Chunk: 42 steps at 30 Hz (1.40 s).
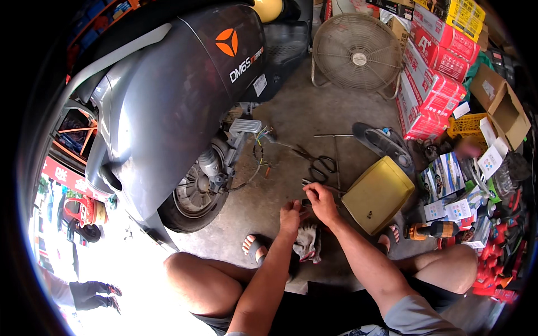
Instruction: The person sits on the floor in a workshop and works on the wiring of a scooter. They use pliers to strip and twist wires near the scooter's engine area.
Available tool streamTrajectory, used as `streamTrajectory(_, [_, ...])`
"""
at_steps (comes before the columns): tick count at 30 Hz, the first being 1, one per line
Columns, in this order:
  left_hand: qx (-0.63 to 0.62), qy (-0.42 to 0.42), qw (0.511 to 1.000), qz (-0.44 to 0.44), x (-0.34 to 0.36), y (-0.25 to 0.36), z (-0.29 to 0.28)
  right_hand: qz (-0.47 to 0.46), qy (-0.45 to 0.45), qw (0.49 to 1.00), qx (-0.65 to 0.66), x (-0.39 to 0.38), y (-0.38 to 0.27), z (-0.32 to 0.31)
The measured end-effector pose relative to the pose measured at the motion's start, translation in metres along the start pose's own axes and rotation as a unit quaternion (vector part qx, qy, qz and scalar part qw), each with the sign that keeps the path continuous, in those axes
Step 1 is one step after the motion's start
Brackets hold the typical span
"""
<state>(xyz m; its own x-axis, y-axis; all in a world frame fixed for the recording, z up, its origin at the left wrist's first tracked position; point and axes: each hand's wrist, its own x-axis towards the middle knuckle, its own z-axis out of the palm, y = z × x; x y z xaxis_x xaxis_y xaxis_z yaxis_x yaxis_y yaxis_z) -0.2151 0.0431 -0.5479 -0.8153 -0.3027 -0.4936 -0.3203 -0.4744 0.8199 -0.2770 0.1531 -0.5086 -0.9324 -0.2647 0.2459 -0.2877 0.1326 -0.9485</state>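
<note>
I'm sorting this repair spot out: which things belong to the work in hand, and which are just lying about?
In the work:
left hand and right hand, together on a small part, too small to tell
rag under them
loose wires by the scooter wheel
scissors close by

Lying about:
fan
red cartons
yellow lid
drill

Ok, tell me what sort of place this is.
Most likely a small scooter repair shop. A grey scooter stands with loose wires by its rear wheel, scissors and a drill lie on the concrete floor, and stacked cartons line the side.
</note>
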Motion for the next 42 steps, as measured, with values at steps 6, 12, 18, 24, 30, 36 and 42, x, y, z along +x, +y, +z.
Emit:
streamTrajectory(6, [0.007, 0.002, 0.998, 0.059, -0.012, 0.013, 0.015, 0.027, 0.000, 0.999, 0.022, 0.000, 0.002, -0.001])
streamTrajectory(12, [-0.007, 0.027, 0.996, 0.085, -0.017, 0.019, 0.020, 0.018, -0.003, 1.000, 0.020, 0.001, -0.001, 0.000])
streamTrajectory(18, [-0.055, 0.021, 0.998, 0.014, -0.014, 0.020, 0.014, -0.012, -0.014, 1.000, 0.001, 0.001, 0.000, -0.001])
streamTrajectory(24, [-0.038, 0.005, 0.999, -0.038, -0.013, 0.022, -0.001, -0.015, -0.042, 0.999, -0.016, -0.003, -0.010, 0.002])
streamTrajectory(30, [0.012, -0.005, 1.000, -0.005, -0.005, 0.014, -0.003, -0.054, -0.015, 0.998, -0.025, -0.003, -0.008, 0.004])
streamTrajectory(36, [-0.029, -0.005, 0.998, 0.047, -0.004, 0.007, 0.001, -0.012, -0.009, 1.000, -0.013, 0.001, -0.007, -0.001])
streamTrajectory(42, [-0.035, -0.004, 0.998, 0.048, -0.010, 0.015, 0.008, 0.004, -0.019, 1.000, -0.015, 0.002, -0.005, -0.005])
